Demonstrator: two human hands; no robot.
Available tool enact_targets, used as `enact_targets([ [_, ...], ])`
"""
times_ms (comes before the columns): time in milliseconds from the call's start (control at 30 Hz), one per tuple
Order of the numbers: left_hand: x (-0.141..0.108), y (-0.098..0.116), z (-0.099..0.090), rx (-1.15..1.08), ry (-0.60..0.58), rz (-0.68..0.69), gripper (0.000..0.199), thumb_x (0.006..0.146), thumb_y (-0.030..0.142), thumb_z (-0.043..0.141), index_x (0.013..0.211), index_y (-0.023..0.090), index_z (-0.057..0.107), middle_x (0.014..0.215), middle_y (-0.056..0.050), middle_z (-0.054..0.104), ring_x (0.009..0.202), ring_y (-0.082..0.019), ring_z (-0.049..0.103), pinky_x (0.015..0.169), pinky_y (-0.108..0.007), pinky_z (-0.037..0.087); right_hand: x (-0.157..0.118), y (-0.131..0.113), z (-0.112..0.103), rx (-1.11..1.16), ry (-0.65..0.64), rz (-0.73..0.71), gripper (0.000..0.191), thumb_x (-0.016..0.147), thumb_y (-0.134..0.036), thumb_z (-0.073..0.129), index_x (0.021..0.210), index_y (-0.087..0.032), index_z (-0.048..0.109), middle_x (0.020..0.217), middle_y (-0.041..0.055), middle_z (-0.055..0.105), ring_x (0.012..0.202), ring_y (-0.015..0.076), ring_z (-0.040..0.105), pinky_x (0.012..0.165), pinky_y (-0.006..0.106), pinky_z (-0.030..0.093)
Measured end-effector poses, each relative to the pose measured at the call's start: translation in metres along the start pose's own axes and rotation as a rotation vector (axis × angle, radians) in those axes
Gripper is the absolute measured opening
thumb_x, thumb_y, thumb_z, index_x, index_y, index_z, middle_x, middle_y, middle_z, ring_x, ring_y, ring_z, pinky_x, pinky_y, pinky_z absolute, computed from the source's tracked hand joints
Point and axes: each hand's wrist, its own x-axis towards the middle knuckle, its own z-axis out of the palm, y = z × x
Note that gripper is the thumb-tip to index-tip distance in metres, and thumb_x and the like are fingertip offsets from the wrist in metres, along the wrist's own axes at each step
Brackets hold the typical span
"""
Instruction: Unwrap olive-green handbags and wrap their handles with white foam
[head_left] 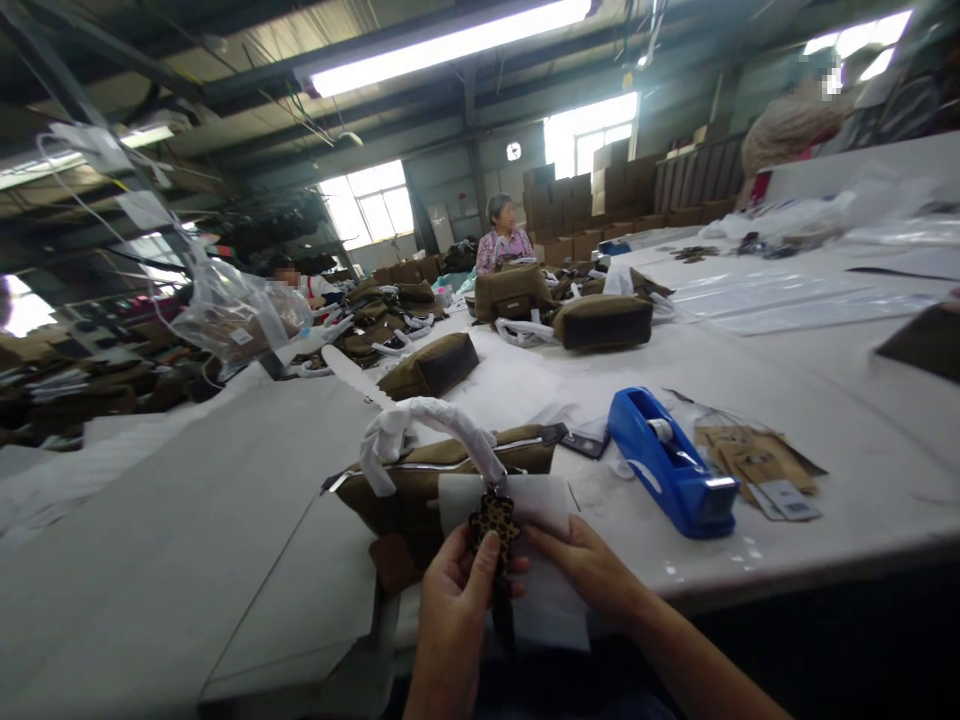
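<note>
An olive handbag (405, 497) with a zipped top and wrapped handles (454, 415) lies in front of me on the white table. A dark patterned charm (495, 518) hangs by the base of one handle. My left hand (469, 575) is closed on the charm, thumb on its front. Behind it, a white sheet (551, 500) covers part of the bag. My right hand (574, 560) pinches the sheet beside the charm. A brown tag (394, 565) hangs at the bag's lower left.
A blue tape dispenser (671, 465) stands right of the bag, near brown cards (765, 465). More olive bags (604, 322) lie farther back. One person (504, 240) is across the table, another (795, 120) at the back right. A plastic bag (232, 310) hangs at left.
</note>
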Motion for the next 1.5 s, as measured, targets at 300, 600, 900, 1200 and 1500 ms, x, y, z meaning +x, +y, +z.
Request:
enact_targets([
  [300,0.024,-0.038,-0.01,0.138,-0.049,0.059,0.053,0.076,0.063,0.077,0.089,0.012,0.075,0.078,-0.009,0.075,0.076,-0.025,0.071,0.068,-0.03,0.055,0.003,-0.011,0.008,0.01,0.055,-0.063,0.037,0.083,-0.052,0.076,0.095,-0.017,0.077,0.082,0.0041,0.073,0.075,0.0198,0.067,0.074,0.032,0.056],
  [600,0.009,-0.034,-0.034,0.548,0.108,0.297,0.047,0.09,0.062,0.06,0.082,0.018,0.075,0.078,-0.007,0.074,0.077,-0.025,0.067,0.071,-0.03,0.05,0.01,-0.016,0.019,0.018,0.143,-0.096,0.043,0.08,-0.044,0.081,0.112,-0.017,0.077,0.111,0.0106,0.077,0.109,0.0318,0.07,0.103,0.047,0.052],
  [900,0.013,-0.011,-0.044,0.074,-0.172,-0.017,0.072,0.079,0.076,0.063,0.118,0.017,0.072,0.107,-0.015,0.076,0.095,-0.032,0.072,0.081,-0.04,0.058,0.008,-0.029,0.016,0.047,0.076,-0.052,0.046,0.08,-0.045,0.081,0.117,-0.018,0.075,0.12,0.0105,0.075,0.116,0.0303,0.067,0.108,0.046,0.049],
  [1200,0.02,-0.022,-0.008,0.234,0.0,0.114,0.048,0.082,0.055,0.072,0.109,0.015,0.077,0.106,-0.011,0.079,0.102,-0.034,0.072,0.091,-0.04,0.056,0.011,-0.026,0.019,-0.056,0.118,-0.104,0.043,0.083,-0.046,0.078,0.117,-0.019,0.076,0.116,0.0097,0.076,0.114,0.0314,0.068,0.105,0.045,0.051],
  [1500,0.017,-0.022,-0.008,0.134,0.032,0.115,0.048,0.081,0.048,0.077,0.115,0.015,0.076,0.109,-0.01,0.079,0.105,-0.032,0.072,0.093,-0.038,0.056,-0.002,-0.003,-0.015,0.338,0.078,0.049,0.057,0.088,-0.067,0.061,0.119,-0.02,0.074,0.112,0.0127,0.076,0.105,0.0334,0.071,0.093,0.048,0.056],
])
